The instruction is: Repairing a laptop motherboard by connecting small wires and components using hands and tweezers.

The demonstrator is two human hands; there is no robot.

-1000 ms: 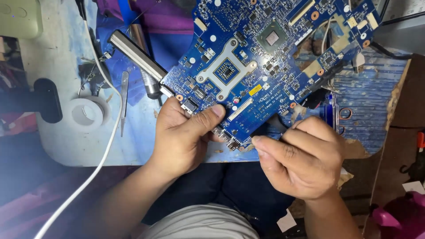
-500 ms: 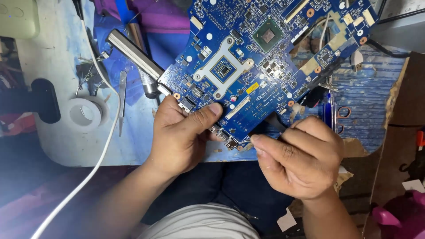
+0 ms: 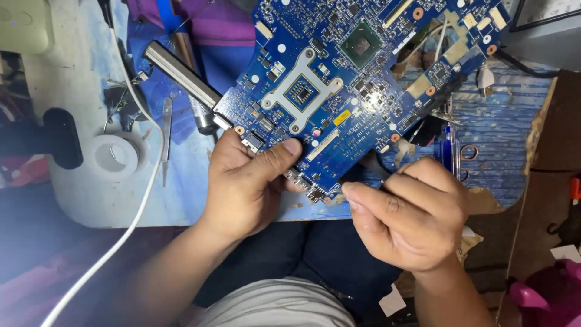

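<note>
fingers: left hand (image 3: 248, 181) pinches board (image 3: 339, 91) near corner, thumb on top; right hand (image 3: 411, 218) fingers pressed together at its near edge | board: tilted above counter (image 3: 121, 200) | risk: one-corner grip may slip or flex board

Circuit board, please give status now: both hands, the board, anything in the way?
Left hand grips blue circuit board at its near edge, thumb on top. Right hand pinched at the board's near corner; what it holds, unclear. White cable lies left, apart.

A roll of white tape (image 3: 115, 156) lies on the pale bench (image 3: 78, 200), just beside slim metal tweezers (image 3: 166, 139). A white cable (image 3: 130, 215) trails across both bench and lap.
</note>
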